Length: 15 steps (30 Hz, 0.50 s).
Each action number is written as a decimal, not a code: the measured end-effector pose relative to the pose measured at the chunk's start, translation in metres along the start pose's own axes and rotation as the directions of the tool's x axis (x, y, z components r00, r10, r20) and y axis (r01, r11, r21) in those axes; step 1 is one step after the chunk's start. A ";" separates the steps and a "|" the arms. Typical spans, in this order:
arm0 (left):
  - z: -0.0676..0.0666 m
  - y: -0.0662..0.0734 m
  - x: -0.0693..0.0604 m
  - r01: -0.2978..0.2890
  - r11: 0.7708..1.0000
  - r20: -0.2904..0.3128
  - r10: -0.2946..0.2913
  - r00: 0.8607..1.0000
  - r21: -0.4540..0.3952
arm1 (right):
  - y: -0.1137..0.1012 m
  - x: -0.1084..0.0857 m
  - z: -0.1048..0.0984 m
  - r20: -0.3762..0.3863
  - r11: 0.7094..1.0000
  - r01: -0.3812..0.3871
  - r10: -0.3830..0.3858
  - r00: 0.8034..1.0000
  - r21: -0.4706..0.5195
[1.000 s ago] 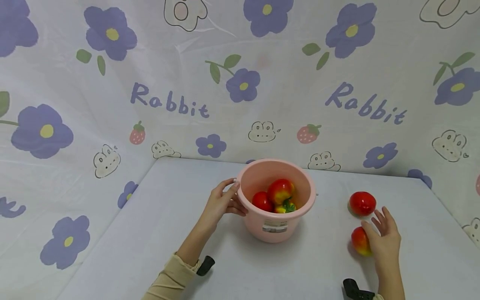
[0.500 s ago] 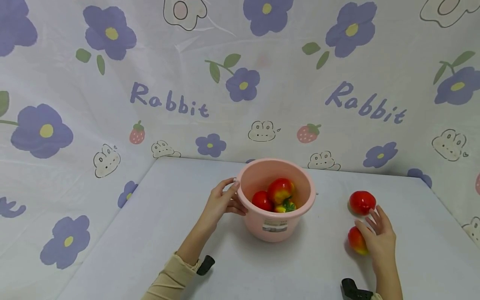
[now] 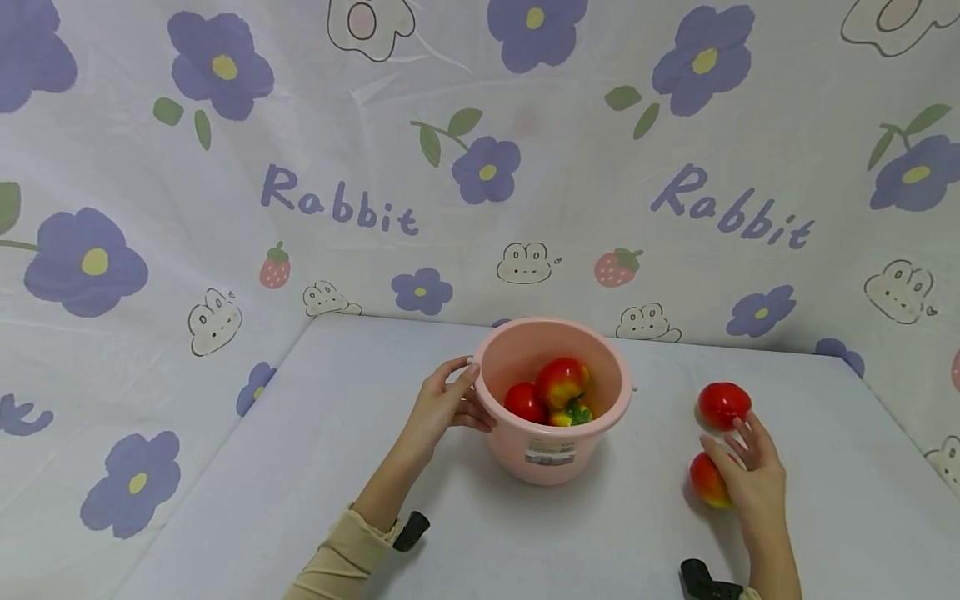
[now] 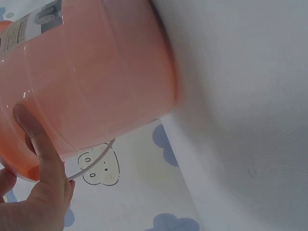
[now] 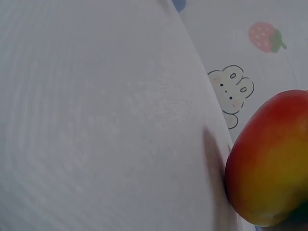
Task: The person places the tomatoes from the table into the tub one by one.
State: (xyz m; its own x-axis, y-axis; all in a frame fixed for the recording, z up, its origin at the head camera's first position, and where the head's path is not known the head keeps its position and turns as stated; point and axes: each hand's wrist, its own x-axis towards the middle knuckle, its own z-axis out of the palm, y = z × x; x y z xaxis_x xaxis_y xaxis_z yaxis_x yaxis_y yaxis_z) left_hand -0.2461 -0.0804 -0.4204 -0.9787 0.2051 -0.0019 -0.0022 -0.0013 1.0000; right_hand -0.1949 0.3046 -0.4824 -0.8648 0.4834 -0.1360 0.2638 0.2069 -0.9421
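A pink bucket [image 3: 506, 446] stands upright on the white-covered table, and my left hand [image 3: 444, 398] grips its rim on the left side. In the left wrist view the thumb [image 4: 36, 130] lies against the bucket's outer wall. Over at the right, my right hand [image 3: 759, 479] holds a red and yellow mango [image 3: 707, 481] low over the table, partly covered by the hand. The right wrist view shows the mango [image 5: 269, 163] large, with no fingers visible. Just behind it lies a round, glossy red fruit [image 3: 722, 403], close to the fingertips.
Inside the bucket are a red round fruit [image 3: 525, 403], a red and yellow fruit [image 3: 562, 381] and a yellow piece with a green stem [image 3: 572, 413]. Behind the table [image 3: 360, 367] hangs a flower-printed cloth [image 3: 450, 83].
My right hand has shifted slightly left together with the mango. The left hand and the bucket have stayed in place.
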 end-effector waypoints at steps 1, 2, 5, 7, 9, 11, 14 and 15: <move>0.000 0.000 0.000 -0.001 1.000 0.001 0.001 1.000 0.000 | 0.000 0.001 0.000 0.007 1.000 0.003 -0.003 1.000 -0.005; 0.000 0.000 0.000 -0.001 1.000 0.002 0.001 1.000 0.001 | 0.000 0.001 0.001 0.012 1.000 0.005 -0.005 1.000 -0.010; 0.000 0.000 0.000 -0.004 1.000 0.004 0.004 1.000 0.003 | 0.000 0.001 0.002 0.013 1.000 0.012 -0.012 1.000 -0.007; 0.000 0.000 0.000 -0.005 1.000 0.002 0.005 1.000 0.005 | 0.000 0.000 0.003 0.011 1.000 0.011 -0.011 1.000 0.003; 0.000 0.000 0.001 -0.004 1.000 0.000 0.004 1.000 0.006 | -0.001 0.000 0.003 0.012 1.000 0.013 -0.013 1.000 0.013; 0.000 0.000 0.001 -0.003 1.000 -0.002 0.003 1.000 0.008 | -0.001 -0.001 0.003 0.012 1.000 0.016 -0.016 1.000 0.021; 0.000 -0.001 0.001 -0.002 1.000 -0.003 0.002 1.000 0.009 | -0.003 -0.002 0.003 0.000 0.999 0.033 -0.033 0.999 0.020; 0.000 -0.001 0.001 -0.001 1.000 -0.004 0.001 1.000 0.009 | -0.004 -0.002 0.003 -0.007 0.999 0.037 -0.037 0.999 0.016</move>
State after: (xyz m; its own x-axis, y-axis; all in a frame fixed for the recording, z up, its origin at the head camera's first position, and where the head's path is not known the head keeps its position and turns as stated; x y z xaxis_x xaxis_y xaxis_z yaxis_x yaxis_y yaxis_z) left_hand -0.2476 -0.0804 -0.4215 -0.9795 0.2016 -0.0008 0.0007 0.0072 1.0000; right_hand -0.1952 0.2999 -0.4791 -0.8711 0.4811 -0.0986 0.2243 0.2112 -0.9514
